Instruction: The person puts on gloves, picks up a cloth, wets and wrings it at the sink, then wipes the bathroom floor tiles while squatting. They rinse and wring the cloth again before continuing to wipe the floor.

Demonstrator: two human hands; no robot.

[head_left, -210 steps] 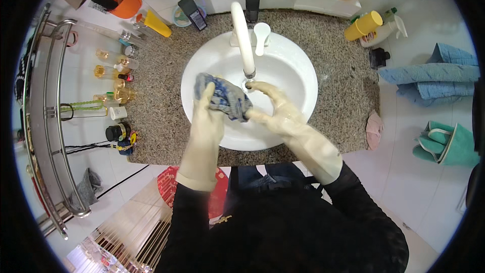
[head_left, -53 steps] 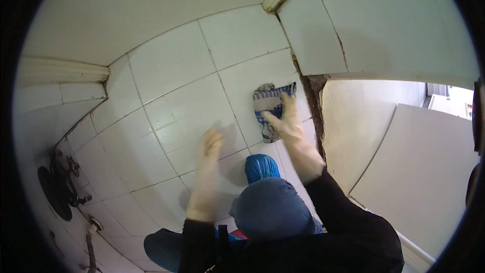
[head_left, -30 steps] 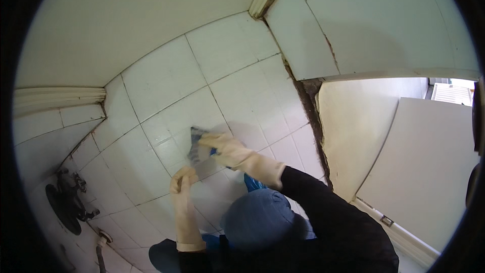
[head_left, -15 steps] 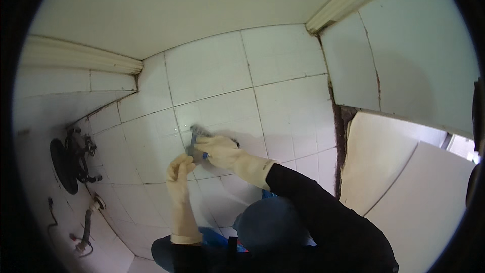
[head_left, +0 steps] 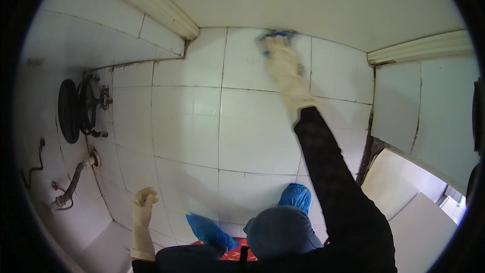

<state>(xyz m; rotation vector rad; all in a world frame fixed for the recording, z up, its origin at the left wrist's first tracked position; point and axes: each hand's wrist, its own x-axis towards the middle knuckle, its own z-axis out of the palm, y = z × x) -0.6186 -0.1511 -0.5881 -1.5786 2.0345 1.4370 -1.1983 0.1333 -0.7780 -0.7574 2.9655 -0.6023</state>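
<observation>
My right hand (head_left: 283, 63), in a cream rubber glove, is stretched far ahead with its fingers closed on a blue scrubbing brush (head_left: 278, 34). The brush is smeared by motion and presses on the white tiled floor (head_left: 257, 126), close to where the tiles meet the far wall. My left hand (head_left: 144, 198), gloved in the same cream rubber, is held at the lower left, away from the brush. Its fingers are curled in; anything inside them is hidden.
Blue shoe covers (head_left: 209, 231) are on my feet, beside a red seat or mat (head_left: 236, 251). At the left stand a black round object on a frame (head_left: 69, 111) and a grey drain hose (head_left: 70, 187). A cabinet panel (head_left: 419, 217) leans at the right.
My right hand has moved the brush forward and right, from mid-floor to the far wall. My left hand has drawn back to the lower left, away from the brush. The view has turned.
</observation>
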